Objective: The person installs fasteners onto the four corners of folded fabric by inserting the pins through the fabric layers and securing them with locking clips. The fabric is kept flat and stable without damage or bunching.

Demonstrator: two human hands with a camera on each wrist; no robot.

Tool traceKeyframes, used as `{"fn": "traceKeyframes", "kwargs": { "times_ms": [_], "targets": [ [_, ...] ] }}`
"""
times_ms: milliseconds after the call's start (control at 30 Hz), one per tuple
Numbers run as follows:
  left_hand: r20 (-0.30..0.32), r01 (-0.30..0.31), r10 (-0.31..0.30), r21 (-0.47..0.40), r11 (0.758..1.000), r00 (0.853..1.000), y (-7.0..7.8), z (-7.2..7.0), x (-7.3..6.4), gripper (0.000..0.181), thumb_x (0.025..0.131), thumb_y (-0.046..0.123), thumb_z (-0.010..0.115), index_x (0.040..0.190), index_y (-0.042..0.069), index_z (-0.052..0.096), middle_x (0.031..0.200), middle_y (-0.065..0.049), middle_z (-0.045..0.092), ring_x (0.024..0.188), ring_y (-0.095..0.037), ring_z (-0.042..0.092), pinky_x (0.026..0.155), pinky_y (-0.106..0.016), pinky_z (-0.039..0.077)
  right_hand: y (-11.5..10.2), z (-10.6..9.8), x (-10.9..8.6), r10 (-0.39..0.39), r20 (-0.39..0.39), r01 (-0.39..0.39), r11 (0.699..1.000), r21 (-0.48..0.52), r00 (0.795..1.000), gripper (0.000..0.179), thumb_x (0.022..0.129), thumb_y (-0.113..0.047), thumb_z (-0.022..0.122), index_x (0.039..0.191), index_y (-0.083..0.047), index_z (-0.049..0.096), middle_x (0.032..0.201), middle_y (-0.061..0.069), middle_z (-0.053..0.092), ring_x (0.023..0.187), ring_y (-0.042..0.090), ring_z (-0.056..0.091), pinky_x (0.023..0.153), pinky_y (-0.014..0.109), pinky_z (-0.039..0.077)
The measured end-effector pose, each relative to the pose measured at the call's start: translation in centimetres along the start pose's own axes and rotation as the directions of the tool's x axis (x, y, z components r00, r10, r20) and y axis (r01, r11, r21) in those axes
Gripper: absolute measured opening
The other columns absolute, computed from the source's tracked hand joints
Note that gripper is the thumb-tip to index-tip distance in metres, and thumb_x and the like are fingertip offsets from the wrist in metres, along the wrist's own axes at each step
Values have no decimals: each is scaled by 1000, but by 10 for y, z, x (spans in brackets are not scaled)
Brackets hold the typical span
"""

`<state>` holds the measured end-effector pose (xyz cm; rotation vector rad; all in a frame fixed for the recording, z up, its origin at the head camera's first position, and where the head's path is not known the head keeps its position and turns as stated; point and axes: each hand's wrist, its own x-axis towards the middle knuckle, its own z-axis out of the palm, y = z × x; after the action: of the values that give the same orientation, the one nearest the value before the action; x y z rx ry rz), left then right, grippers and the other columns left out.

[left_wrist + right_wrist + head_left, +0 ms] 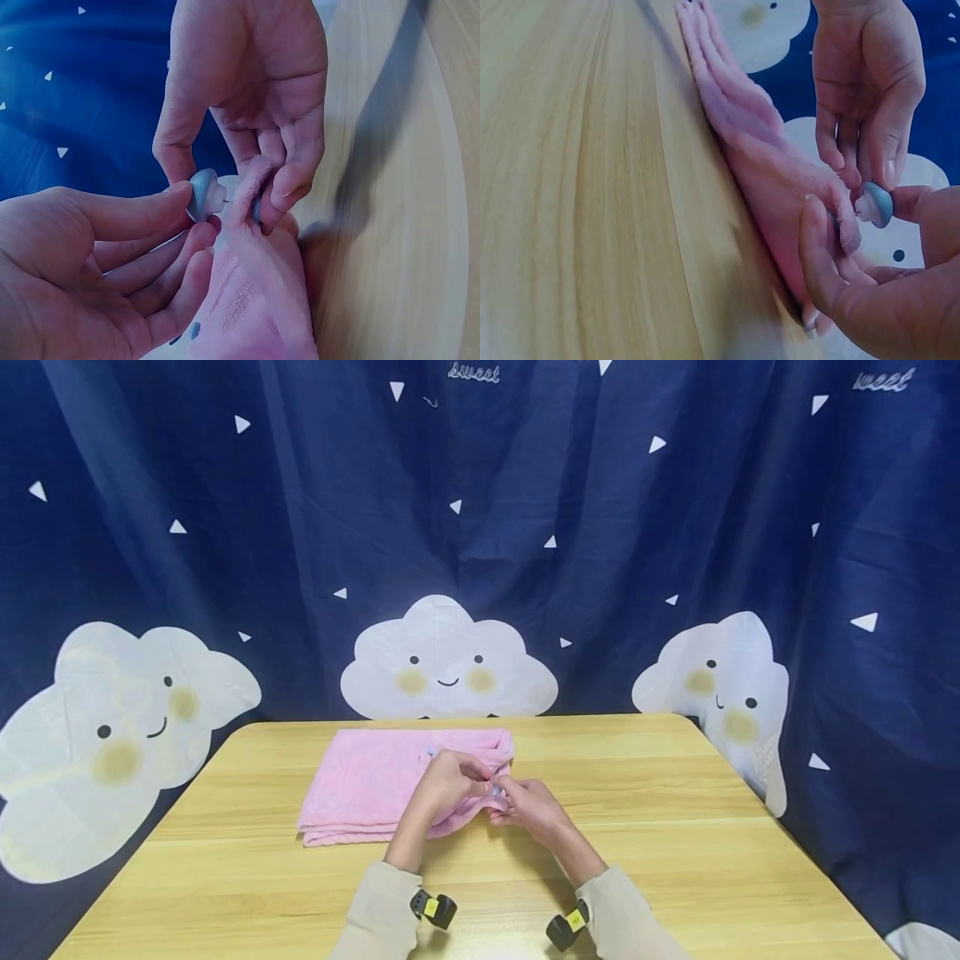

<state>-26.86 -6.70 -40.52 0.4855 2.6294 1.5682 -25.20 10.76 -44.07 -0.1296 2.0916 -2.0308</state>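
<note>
A folded pink plush blanket [367, 781] lies on the table, its near right corner lifted between the hands. My left hand [448, 785] pinches a mushroom-shaped pin fastener [201, 196] with a pale blue cap, white stem and thin metal pin. The pin points at the raised blanket edge [251, 199], close beside it. My right hand [534, 810] grips that edge, its fingers on the far side at a small blue piece [832, 222]. The right thumb also touches the blue cap, as the right wrist view shows.
A wooden table [247, 893] runs under both forearms. Behind it hangs a dark blue curtain [510, 452] with white clouds and triangles. Small blue bits [196, 330] show on the blanket near my left hand. A black camera sits on each wrist.
</note>
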Motion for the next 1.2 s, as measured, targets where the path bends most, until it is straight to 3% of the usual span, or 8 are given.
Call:
{"fn": "traceKeyframes", "kwargs": {
  "times_ms": [267, 400, 567, 700, 833, 1033, 1200],
  "targets": [
    [7, 9, -9, 22, 1000, 1000, 1, 3, -1, 12, 78, 0, 79, 88, 4, 77, 87, -8, 78, 81, -15, 70, 78, -31, 54, -2, -3, -1, 8, -2, -8, 1000, 10, 1000, 35, 97, -16, 55, 111, 14, 65, 91, 12, 67, 74, 14, 67, 75, 27, 61],
    [39, 30, -32, 28, 999, 999, 2, 3, -1, 16, 76, 0, 79, 92, 4, 77, 88, -8, 77, 81, -15, 68, 75, -29, 52, -2, -3, -2, 1, 28, -1, 1000, -1, 1000, 37, 98, -18, 57, 114, 15, 65, 92, 11, 69, 76, 15, 67, 77, 29, 61],
    [85, 48, -55, 79, 996, 995, 2, 6, -2, 25, 73, -2, 78, 97, 4, 78, 87, -6, 76, 74, -15, 64, 62, -24, 49, -2, -5, -3, -9, 49, 16, 989, -148, 999, 40, 98, -27, 62, 110, 11, 69, 89, 13, 72, 72, 16, 68, 76, 35, 61],
    [89, 30, -42, 134, 991, 995, 0, 10, -1, 24, 72, -2, 77, 94, 6, 79, 82, -2, 73, 71, -15, 59, 63, -26, 48, -6, -11, -5, -26, 30, 34, 953, -301, 999, 39, 97, -32, 66, 99, 6, 73, 78, 13, 70, 65, 16, 63, 66, 35, 59],
    [95, 19, -33, 150, 988, 995, 1, 16, -2, 20, 73, 0, 80, 92, 5, 78, 81, -3, 73, 71, -16, 60, 65, -28, 50, -9, -19, -6, -11, 21, 18, 931, -366, 1000, 39, 97, -34, 68, 85, 3, 68, 69, 10, 65, 60, 15, 57, 58, 29, 54],
    [102, 27, -44, 162, 986, 994, 2, 26, -4, 15, 72, -1, 81, 86, 2, 76, 82, -5, 73, 75, -17, 61, 70, -31, 50, -8, -26, -3, -38, -28, 23, 912, -411, 999, 23, 94, -18, 68, 92, 5, 65, 65, 5, 58, 59, 14, 53, 56, 26, 48],
    [118, 18, -40, 183, 983, 992, 1, 32, -4, 15, 70, -4, 80, 84, 2, 75, 79, -4, 72, 72, -15, 59, 65, -27, 49, -8, -26, -2, -56, -4, 49, 911, -410, 998, 13, 86, -2, 67, 95, 8, 66, 64, 5, 57, 57, 13, 51, 55, 25, 44]
  ]
}}
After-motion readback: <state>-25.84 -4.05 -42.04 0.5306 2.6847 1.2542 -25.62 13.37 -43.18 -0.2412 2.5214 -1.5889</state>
